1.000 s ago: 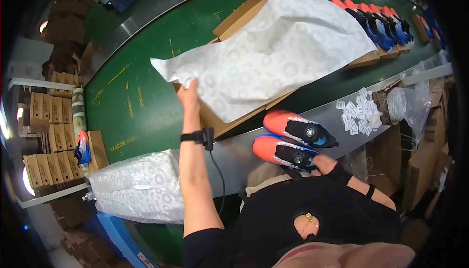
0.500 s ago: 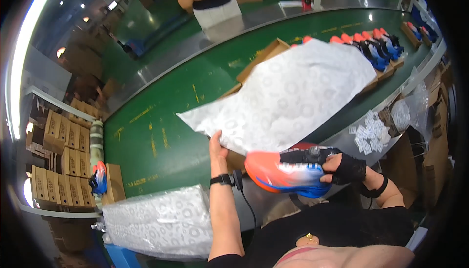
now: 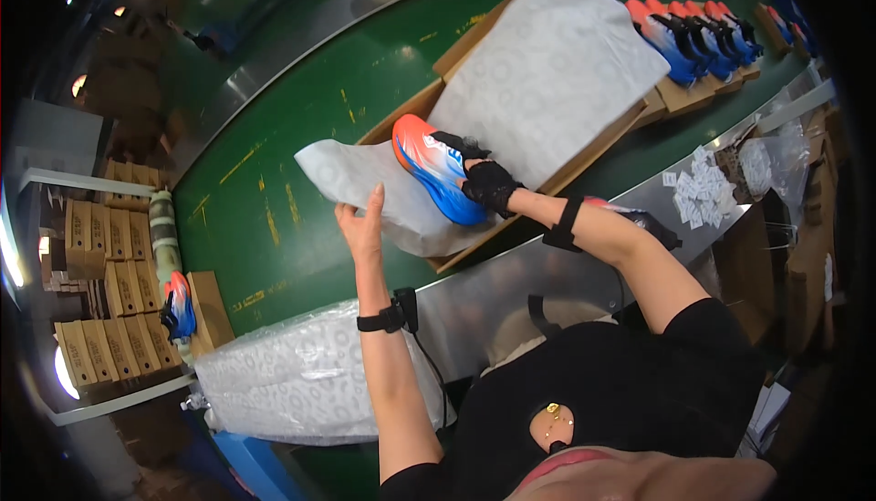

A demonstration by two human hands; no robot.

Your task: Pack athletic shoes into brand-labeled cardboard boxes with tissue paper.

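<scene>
In my right hand [image 3: 491, 187], which wears a black fingerless glove, is an orange, white and blue sneaker [image 3: 429, 159], gripped at its dark collar. The sneaker lies over grey-white patterned tissue paper [image 3: 557, 81] spread in an open cardboard box [image 3: 584, 161]. My left hand [image 3: 362, 225] is at the paper's near left edge, thumb and fingers apart. Another sneaker [image 3: 652, 227], dark and red, rests at the table's near edge, partly behind my right forearm.
Several matching sneakers [image 3: 698, 40] stand in a row on boxes at the far right. White paper slips [image 3: 703, 189] lie right of me. A stack of wrapped tissue paper [image 3: 292, 378] is at the near left. Cardboard boxes [image 3: 105, 236] fill a rack beyond the green table [image 3: 237, 255].
My right hand has carried the sneaker up and left onto the paper. The lifted paper has settled into the box. My left hand's fingers have spread at its edge.
</scene>
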